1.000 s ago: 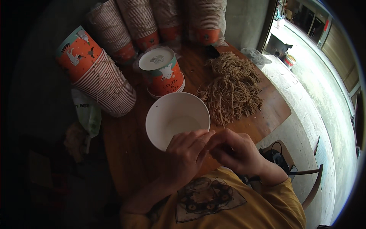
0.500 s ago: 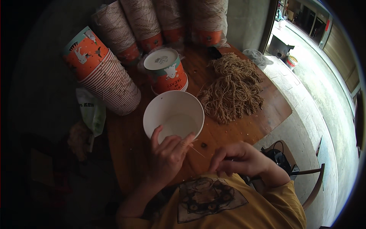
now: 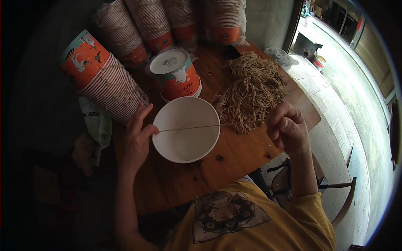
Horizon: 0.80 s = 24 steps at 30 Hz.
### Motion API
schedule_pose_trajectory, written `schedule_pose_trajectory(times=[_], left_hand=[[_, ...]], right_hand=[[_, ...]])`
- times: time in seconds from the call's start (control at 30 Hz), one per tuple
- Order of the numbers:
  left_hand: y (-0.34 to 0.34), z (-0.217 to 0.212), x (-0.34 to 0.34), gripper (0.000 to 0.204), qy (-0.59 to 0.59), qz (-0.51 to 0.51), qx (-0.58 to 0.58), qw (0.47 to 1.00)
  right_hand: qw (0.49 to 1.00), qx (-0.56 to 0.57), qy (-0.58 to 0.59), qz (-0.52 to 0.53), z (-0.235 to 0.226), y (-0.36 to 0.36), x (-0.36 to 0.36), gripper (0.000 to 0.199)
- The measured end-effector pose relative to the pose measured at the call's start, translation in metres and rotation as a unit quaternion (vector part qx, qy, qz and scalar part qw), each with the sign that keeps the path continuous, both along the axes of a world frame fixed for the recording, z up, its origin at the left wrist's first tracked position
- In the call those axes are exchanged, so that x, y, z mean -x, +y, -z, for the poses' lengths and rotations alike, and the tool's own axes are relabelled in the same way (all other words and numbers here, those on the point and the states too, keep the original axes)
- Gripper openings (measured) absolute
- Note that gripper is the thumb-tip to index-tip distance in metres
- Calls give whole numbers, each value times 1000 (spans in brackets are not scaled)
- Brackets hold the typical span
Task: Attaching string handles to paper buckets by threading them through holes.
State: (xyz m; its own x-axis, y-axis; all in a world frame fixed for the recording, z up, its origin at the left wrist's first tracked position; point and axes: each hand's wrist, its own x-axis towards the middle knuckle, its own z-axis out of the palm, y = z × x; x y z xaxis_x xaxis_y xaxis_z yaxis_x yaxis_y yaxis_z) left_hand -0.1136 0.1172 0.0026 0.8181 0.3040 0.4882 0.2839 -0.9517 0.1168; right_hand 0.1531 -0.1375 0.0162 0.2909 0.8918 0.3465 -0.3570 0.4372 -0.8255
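Observation:
A white-lined paper bucket (image 3: pixel 186 111) stands mouth up on the wooden table in front of me. Across its mouth runs a thin tan cord (image 3: pixel 234 124), pulled nearly straight. At the bucket's left rim, my left hand (image 3: pixel 137 137) pinches the cord's left end between thumb and finger, with other fingers raised. My right hand (image 3: pixel 289 127) is closed on the other end, to the right of the bucket and just beside the heap of tan cords (image 3: pixel 255 92). Whether the cord passes through the bucket's wall, I cannot tell.
An upside-down orange bucket (image 3: pixel 180 79) stands behind the white-lined one. A leaning stack of buckets (image 3: pixel 113 85) is at the left, and several plastic-wrapped stacks (image 3: pixel 148 21) line the back. A clear plastic bag (image 3: pixel 282 57) lies past the cords. A chair (image 3: pixel 345 201) is at the right.
My hands have moved apart, the left to the bucket's left rim, the right up and outward to the right. The cord now spans the bucket's mouth. The whole view has shifted slightly.

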Motion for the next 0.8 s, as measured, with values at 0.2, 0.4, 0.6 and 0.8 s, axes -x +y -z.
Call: schedule_pose_trajectory(times=[0.2,0.4,0.6,0.8], left_hand=[[13,5,-15,12,0,5,21,1000],[17,5,-14,17,24,19,26,999],[-48,-20,-36,20,-168,-41,44,984],[-110,-2,-73,30,10,34,186,982]], right_hand=[[988,-137,-52,41,2,20,5,27],[955,-230,185,-31,-14,25,14,30],[992,-49,31,113,4,20,9,25],[971,46,-172,161,3,20,17,13]])
